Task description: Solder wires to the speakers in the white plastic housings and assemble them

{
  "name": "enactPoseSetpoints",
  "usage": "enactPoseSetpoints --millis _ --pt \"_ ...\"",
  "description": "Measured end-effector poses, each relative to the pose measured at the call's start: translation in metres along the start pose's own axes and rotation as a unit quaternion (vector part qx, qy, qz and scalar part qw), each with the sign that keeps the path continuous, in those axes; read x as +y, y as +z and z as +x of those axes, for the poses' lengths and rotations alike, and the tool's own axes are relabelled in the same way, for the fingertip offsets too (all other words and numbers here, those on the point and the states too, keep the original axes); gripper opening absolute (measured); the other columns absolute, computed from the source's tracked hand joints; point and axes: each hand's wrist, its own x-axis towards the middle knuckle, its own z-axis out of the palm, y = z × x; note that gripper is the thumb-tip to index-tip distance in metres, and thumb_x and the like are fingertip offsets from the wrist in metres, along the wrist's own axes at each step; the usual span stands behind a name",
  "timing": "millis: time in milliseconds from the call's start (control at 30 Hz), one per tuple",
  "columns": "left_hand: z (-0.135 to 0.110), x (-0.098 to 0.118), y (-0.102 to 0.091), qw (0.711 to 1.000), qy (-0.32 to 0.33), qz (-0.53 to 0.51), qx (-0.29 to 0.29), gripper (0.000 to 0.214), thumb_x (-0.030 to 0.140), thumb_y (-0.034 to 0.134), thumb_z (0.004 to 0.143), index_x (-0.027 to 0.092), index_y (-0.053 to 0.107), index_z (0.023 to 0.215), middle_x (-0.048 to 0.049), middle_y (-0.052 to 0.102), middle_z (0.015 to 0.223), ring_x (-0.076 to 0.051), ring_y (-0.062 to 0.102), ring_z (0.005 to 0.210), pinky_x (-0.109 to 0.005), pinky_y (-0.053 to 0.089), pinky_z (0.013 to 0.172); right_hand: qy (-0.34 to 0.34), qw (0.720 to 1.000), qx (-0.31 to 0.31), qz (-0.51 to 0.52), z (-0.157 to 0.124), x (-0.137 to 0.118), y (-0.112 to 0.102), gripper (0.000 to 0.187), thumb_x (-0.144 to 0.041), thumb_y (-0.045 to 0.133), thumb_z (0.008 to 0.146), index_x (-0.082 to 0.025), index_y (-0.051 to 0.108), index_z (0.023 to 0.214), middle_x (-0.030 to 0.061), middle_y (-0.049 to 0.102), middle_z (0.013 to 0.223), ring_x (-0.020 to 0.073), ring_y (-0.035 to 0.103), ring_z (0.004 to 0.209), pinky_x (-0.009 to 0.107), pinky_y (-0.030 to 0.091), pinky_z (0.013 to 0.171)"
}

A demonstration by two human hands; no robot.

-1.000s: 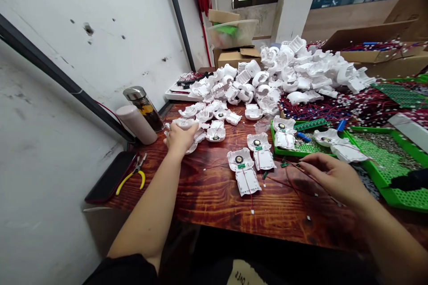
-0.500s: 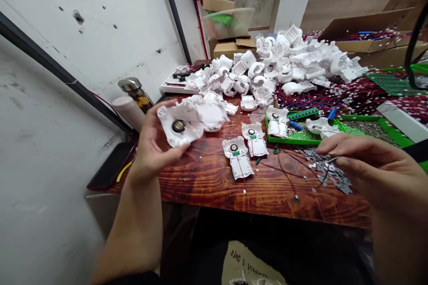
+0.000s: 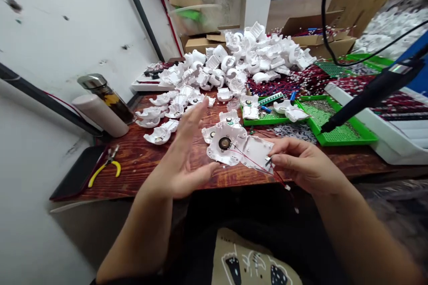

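An opened white plastic housing (image 3: pixel 227 153) with a round black speaker (image 3: pixel 225 143) inside is held over the near part of the table. Thin red and black wires trail across it, ending in a small white connector. My right hand (image 3: pixel 302 164) pinches the edge of its flat panel, with a small dark piece at the fingertips too small to name. To the left of the housing, my left hand (image 3: pixel 183 160) is open, fingers and thumb apart, with nothing held. Other white housings lie behind, partly covered by the held one.
White shells (image 3: pixel 234 58) form a heap at the back. Green trays (image 3: pixel 347 141) hold small metal parts; grey metal tabs (image 3: pixel 296 132) lie before them. A black pen-shaped tool (image 3: pixel 364 100) slants in from the right. Pliers (image 3: pixel 109 164), a bottle (image 3: pixel 109 98) and a pale cylinder (image 3: pixel 100 116) are left.
The view has turned right. The housing has moved from my left hand to my right, and my left hand has let go. My right hand has come inward from the metal tabs.
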Motion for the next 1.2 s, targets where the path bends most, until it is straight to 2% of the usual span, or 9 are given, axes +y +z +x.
enactPoseSetpoints --millis 67,167,333,600,700,800,900,1033,1200 --pt "0.001 0.017 0.008 0.991 0.047 0.117 0.033 0.076 0.018 0.072 0.079 0.028 0.047 0.149 -0.0086 0.041 0.157 -0.033 0.030 0.151 -0.055 0.025 0.127 -0.002 1.000 0.011 -0.009 -0.009 0.004 -0.002 0.020 -0.026 0.093 0.062 -0.021 0.076 0.072 -0.0012 0.072 0.074 0.0072 0.065 0.065 0.020 0.055 0.064" --pt "0.004 0.035 0.023 0.977 0.091 0.189 -0.033 0.041 0.010 0.068 0.081 0.025 0.069 0.118 -0.0064 0.062 0.128 -0.028 0.048 0.131 -0.048 0.038 0.117 -0.006 1.000 -0.009 -0.029 -0.020 0.012 -0.004 0.018 -0.027 0.091 0.065 -0.021 0.077 0.074 0.0006 0.075 0.085 0.0084 0.067 0.072 0.021 0.056 0.068" --pt "0.010 0.039 0.036 0.976 0.085 0.147 -0.135 0.031 0.010 0.064 0.085 0.025 0.072 0.110 -0.0039 0.066 0.118 -0.023 0.052 0.119 -0.041 0.042 0.107 0.004 0.999 -0.012 -0.049 -0.030 0.022 -0.010 0.015 -0.028 0.088 0.070 -0.023 0.077 0.078 0.0007 0.076 0.082 0.0096 0.068 0.073 0.022 0.055 0.070" --pt "0.015 0.036 0.044 0.978 0.100 0.120 -0.138 0.012 0.012 0.066 0.090 0.023 0.072 0.091 -0.0010 0.072 0.112 -0.021 0.057 0.110 -0.039 0.041 0.099 -0.013 1.000 -0.002 0.006 -0.032 0.022 -0.014 0.014 -0.023 0.090 0.065 -0.023 0.079 0.073 0.0019 0.077 0.106 0.0101 0.070 0.084 0.021 0.056 0.075" --pt "0.019 0.031 0.044 0.984 0.085 0.070 -0.139 0.012 0.012 0.070 0.089 0.023 0.074 0.088 -0.0005 0.073 0.110 -0.019 0.058 0.109 -0.038 0.043 0.100 0.016 0.998 0.002 0.058 -0.032 0.030 -0.017 0.016 -0.023 0.091 0.063 -0.022 0.077 0.070 0.0017 0.078 0.099 0.0118 0.072 0.083 0.020 0.057 0.071" --pt "0.020 0.021 0.044 0.993 0.082 0.040 -0.075 0.008 0.016 0.074 0.089 0.024 0.074 0.088 -0.0016 0.074 0.102 -0.018 0.061 0.100 -0.037 0.047 0.095 0.028 0.993 0.040 0.107 -0.033 0.042 -0.018 0.020 -0.024 0.094 0.058 -0.021 0.076 0.068 0.0008 0.076 0.078 0.0106 0.070 0.065 0.020 0.057 0.060" --pt "0.013 0.010 0.050 0.989 0.106 0.084 0.063 0.011 0.017 0.079 0.085 0.026 0.075 0.089 -0.0017 0.075 0.099 -0.019 0.062 0.094 -0.038 0.048 0.090 -0.005 0.988 0.093 0.123 -0.035 0.052 -0.018 0.022 -0.025 0.094 0.058 -0.021 0.076 0.069 -0.0012 0.072 0.066 0.0083 0.066 0.057 0.018 0.056 0.056" --pt "-0.008 -0.002 0.069 0.966 0.109 0.104 0.209 0.023 0.012 0.085 0.077 0.025 0.076 0.094 -0.0024 0.071 0.093 -0.017 0.062 0.087 -0.035 0.051 0.081 -0.082 0.976 0.148 0.133 -0.039 0.058 -0.014 0.020 -0.026 0.094 0.059 -0.026 0.077 0.070 -0.0023 0.075 0.076 0.0073 0.067 0.066 0.018 0.059 0.067" --pt "-0.024 -0.006 0.107 0.957 0.015 -0.046 0.287 0.019 0.009 0.083 0.078 0.021 0.075 0.090 -0.0018 0.062 0.093 -0.012 0.064 0.085 -0.025 0.058 0.079 -0.194 0.956 0.203 0.089 -0.044 0.067 -0.005 0.015 -0.022 0.090 0.065 -0.028 0.080 0.073 0.0020 0.077 0.091 0.0092 0.070 0.076 0.023 0.061 0.080"
